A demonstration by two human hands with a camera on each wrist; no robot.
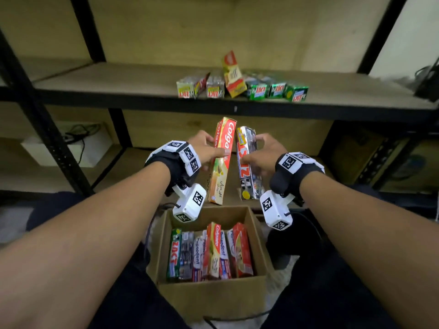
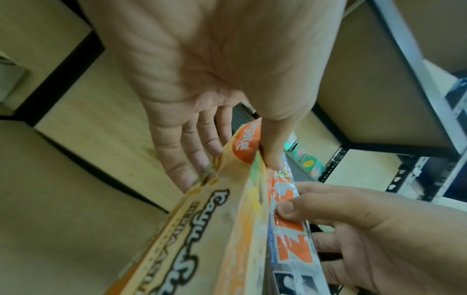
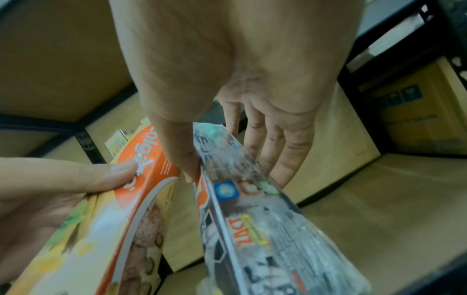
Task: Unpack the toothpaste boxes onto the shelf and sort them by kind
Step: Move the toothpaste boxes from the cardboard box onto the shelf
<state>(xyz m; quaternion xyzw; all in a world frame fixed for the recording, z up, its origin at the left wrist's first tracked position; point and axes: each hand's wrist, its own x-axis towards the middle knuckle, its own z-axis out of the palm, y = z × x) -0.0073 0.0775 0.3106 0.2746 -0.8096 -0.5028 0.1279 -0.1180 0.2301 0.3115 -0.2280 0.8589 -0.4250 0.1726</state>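
My left hand grips a red-and-tan Colgate box between thumb and fingers, held up above the open cardboard carton. Beside it my right hand grips a grey-and-black Zact box wrapped in clear film. The two boxes stand side by side, close together, below the shelf board. In the left wrist view the Colgate box runs along the palm with the Zact box next to it. The right wrist view shows the Zact box under the thumb.
On the shelf lies a row of boxes: grey Zact boxes at left, a Colgate box leaning up in the middle, green Zact boxes at right. The carton holds several more upright boxes. Black uprights frame the shelving.
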